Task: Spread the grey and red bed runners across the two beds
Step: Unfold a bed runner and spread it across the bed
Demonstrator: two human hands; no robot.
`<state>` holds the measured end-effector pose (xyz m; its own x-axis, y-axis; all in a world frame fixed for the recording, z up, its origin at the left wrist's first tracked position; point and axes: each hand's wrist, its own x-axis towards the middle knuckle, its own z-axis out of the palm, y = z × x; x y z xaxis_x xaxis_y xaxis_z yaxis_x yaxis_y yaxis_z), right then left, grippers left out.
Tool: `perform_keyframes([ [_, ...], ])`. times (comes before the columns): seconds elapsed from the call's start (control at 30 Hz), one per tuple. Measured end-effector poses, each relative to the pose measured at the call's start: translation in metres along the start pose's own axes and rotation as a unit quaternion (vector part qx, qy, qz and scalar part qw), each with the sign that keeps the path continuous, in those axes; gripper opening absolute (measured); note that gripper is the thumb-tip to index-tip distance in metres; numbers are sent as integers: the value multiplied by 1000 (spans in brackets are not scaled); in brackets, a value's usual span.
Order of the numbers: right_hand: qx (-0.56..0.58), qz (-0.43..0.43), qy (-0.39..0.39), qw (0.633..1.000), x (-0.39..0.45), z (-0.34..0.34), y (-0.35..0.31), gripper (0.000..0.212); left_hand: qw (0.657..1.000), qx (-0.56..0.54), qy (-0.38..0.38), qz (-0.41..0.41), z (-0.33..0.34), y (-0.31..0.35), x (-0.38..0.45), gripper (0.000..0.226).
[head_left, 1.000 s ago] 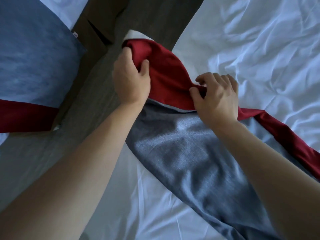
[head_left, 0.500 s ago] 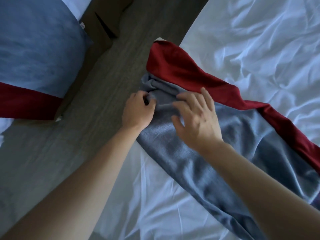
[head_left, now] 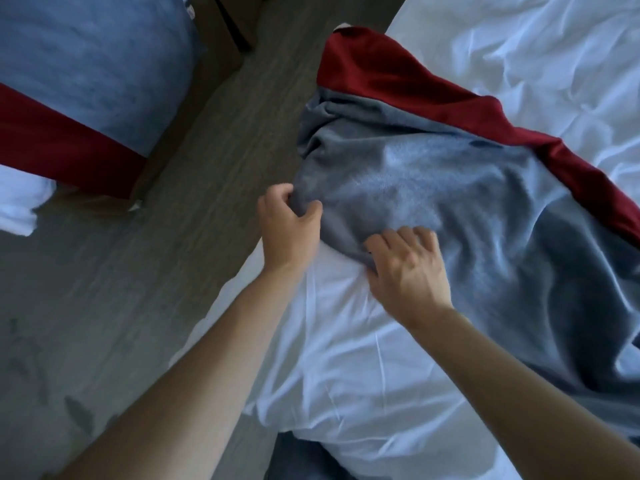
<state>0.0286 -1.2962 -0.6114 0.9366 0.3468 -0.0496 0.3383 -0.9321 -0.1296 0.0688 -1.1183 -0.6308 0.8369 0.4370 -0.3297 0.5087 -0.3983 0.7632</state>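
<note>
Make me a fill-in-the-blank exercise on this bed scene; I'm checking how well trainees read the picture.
1. Both hands grip the ___ part of the bed runner.
2. The left hand pinches the cloth at the edge of the bed nearest the ___.
3. The right hand grips the runner's near edge, over the ___ sheet.
4. The runner's far border is ___.

Missing words: grey; floor; white; red
</note>
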Motion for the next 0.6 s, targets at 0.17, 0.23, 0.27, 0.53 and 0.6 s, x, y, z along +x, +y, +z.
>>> perform_keyframes([
  [0.17, 50, 25, 51, 997, -4, -9, 11, 5, 887, -333, -52, -316, 9, 11, -33, 13],
  [0.23, 45, 5, 51, 998, -11, -12, 9, 4, 863, -359, -81, -347, 12, 18, -42, 14],
  [0.27, 42, 1, 55, 998, -16, -14, 8, 4, 871, -343, -100, -338, 13, 20, -47, 15],
  [0.53, 119, -24, 124, 985, -81, -39, -22, 18, 887, -331, -136, -293, 13, 25, -77, 13],
  [0.6, 152, 10, 97, 984, -100, -37, -33, 17, 906, -293, -123, -278, 10, 21, -82, 17],
])
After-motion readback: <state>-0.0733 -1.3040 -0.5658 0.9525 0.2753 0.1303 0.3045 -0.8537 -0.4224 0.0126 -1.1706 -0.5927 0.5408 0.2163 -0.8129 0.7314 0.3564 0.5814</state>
